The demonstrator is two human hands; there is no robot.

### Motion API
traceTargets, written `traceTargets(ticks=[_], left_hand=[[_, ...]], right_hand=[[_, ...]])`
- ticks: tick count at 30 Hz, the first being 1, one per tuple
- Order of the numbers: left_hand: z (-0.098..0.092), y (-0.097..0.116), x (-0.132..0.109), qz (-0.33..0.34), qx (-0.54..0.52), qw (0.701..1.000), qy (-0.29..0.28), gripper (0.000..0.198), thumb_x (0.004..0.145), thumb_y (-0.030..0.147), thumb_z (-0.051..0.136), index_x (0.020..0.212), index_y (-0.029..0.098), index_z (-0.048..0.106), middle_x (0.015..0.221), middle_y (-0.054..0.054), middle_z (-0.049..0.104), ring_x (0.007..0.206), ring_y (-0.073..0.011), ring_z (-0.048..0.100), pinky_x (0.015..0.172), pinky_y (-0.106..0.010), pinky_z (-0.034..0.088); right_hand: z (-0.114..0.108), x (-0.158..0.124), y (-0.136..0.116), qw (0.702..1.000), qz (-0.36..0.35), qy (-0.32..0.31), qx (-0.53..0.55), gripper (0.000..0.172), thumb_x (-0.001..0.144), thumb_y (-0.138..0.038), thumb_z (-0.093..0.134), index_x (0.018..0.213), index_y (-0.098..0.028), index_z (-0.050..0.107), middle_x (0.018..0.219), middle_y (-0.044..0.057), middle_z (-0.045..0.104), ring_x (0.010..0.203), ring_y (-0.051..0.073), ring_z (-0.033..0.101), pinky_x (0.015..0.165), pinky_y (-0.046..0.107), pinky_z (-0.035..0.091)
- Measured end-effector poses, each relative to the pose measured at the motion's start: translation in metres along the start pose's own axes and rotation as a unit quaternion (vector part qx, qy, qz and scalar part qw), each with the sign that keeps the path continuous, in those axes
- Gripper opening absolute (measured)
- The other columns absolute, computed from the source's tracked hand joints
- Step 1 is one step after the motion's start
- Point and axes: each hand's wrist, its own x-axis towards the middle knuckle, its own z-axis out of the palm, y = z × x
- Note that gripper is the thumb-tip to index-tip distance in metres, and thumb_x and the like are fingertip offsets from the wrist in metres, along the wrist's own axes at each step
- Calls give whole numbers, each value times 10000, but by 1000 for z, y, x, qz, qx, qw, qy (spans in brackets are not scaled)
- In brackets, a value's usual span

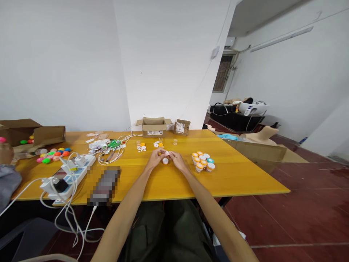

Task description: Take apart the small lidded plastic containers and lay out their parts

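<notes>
My left hand (158,158) and my right hand (176,160) meet over the middle of the table, fingers pinched together. Between their fingertips is a small white round piece (167,153); its detail is too small to make out. Just below the fingers, a small clear cup (165,161) stands on the tabletop. Beyond my hands lie orange rings (160,145), loose white discs (141,148) and another small clear cup (175,142). To the right of my right hand, several small cups with orange, white and teal lids (203,160) stand in a cluster.
An open cardboard box (154,129) and a smaller box (182,127) stand against the wall. On the left are a power strip (87,167) with cables, a pixelated phone (105,185), coloured balls (56,154) and another person's hand (5,153). The table's right edge (253,163) slants toward me.
</notes>
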Motion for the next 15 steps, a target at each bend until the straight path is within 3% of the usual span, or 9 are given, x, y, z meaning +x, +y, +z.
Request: traceTargets(ticks=[9,15], left_hand=[[-1,-4,1,6,10,1000,-1,111,763,290,712,811,197,750,744,-9,721,759,-173,641,722,-282,483],[-3,-6,3,3,5,998,68,74,768,261,682,757,193,710,750,-13,720,762,-177,657,755,-296,505]], right_hand=[[1,1,2,1000,19,11,-1,432,876,-553,456,609,-235,576,598,-2,601,635,191,555,628,293,448],[-1,1,4,996,31,77,-42,217,815,-402,583,674,-245,634,735,25,709,724,219,628,698,326,488]])
